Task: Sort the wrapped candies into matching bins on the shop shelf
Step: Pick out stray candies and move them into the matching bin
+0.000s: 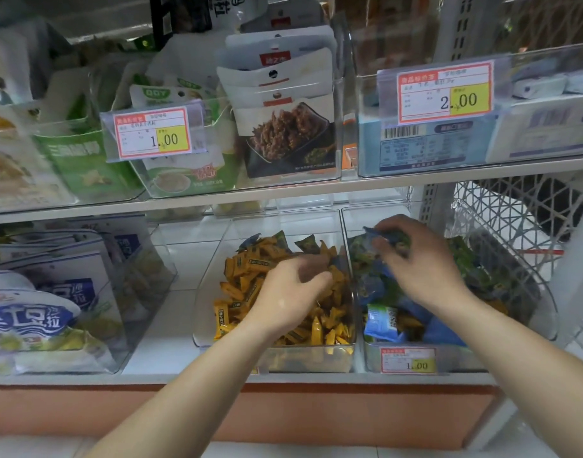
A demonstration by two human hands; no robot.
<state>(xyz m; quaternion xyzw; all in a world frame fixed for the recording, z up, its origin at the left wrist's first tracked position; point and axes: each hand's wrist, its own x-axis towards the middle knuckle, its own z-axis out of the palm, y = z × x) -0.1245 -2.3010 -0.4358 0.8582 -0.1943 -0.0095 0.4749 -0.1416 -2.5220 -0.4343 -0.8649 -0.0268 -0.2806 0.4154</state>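
Note:
Two clear bins stand side by side on the lower shelf. The middle bin [204, 328] is full of yellow wrapped candies [240, 292], with a few green and blue ones at its back. The right bin [544, 312] holds blue and green wrapped candies [379, 320], with a few yellow ones among them. My left hand [290, 292] reaches into the yellow pile, fingers curled down among the candies; what it holds is hidden. My right hand [422, 262] hovers over the right bin and pinches a blue wrapped candy [382, 236] in its fingertips.
A clear bin of white and blue snack bags [52, 299] stands at the left of the lower shelf. The upper shelf [316, 188] carries bins of packets with price tags [153, 133]. A white wire basket [514, 209] sits at the right. A price tag [409, 360] fronts the right bin.

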